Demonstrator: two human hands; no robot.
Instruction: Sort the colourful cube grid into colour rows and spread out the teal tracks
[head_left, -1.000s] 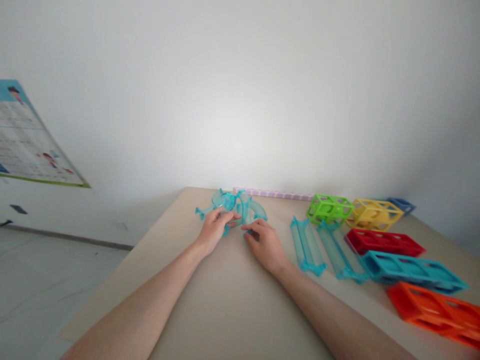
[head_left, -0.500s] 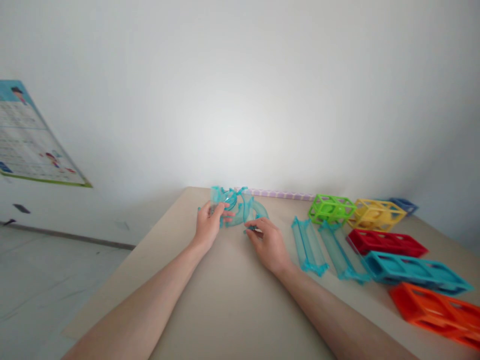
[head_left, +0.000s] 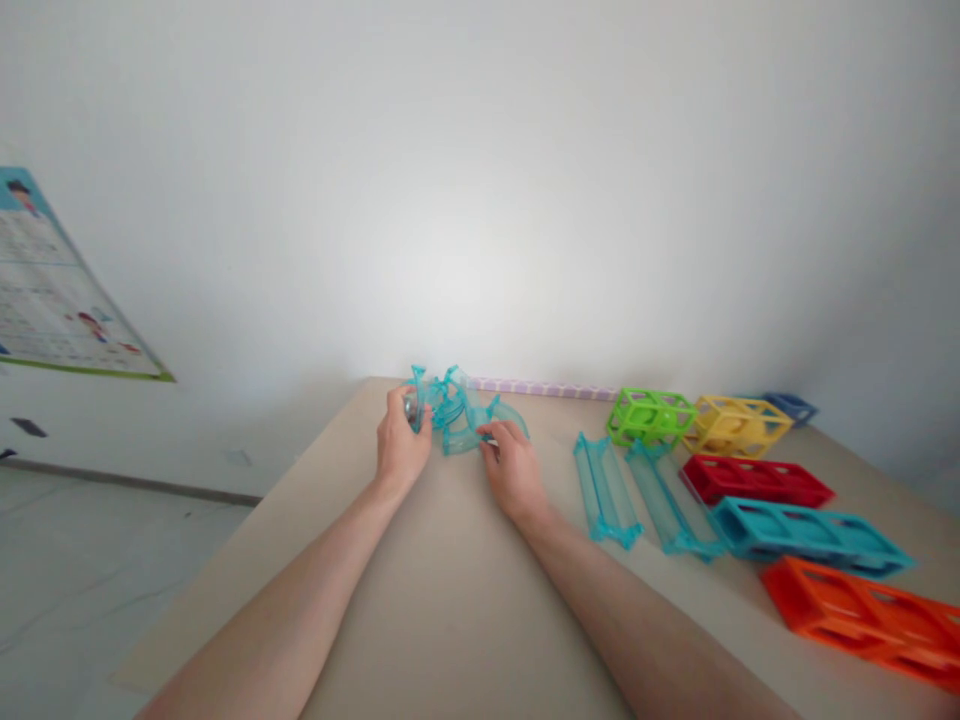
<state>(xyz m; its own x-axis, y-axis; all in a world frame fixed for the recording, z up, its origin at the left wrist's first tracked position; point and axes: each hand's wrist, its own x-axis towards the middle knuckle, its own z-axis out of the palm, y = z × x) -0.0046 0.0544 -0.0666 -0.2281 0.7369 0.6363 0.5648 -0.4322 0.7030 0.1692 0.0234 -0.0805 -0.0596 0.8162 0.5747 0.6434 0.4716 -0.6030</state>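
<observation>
My left hand (head_left: 403, 445) is closed round a translucent teal plastic piece (head_left: 419, 390) at the far left of the table. A small shiny, silvery patch shows between its thumb and fingers. Right beside it lie teal ring-shaped parts (head_left: 448, 410), partly overlapped by other pieces. With thumb and fingers pinched together, my right hand (head_left: 514, 468) grips the edge of a curved teal track piece (head_left: 461, 441). The fingers hide the exact point of contact. Behind that hand, another curved teal section (head_left: 511, 412) arcs to the right.
Two straight translucent teal tracks (head_left: 609, 490) lie right of my right hand. Further right stand block frames: green (head_left: 651, 416), yellow (head_left: 739, 425), dark blue (head_left: 791, 408), red (head_left: 757, 481), teal (head_left: 814, 538) and orange (head_left: 862, 615). A patterned purple strip (head_left: 544, 387) runs along the wall.
My left hand has gone from spread fingers to a closed grip on the teal piece, which now tilts upright. My right hand has shifted slightly left and forward to the curved track.
</observation>
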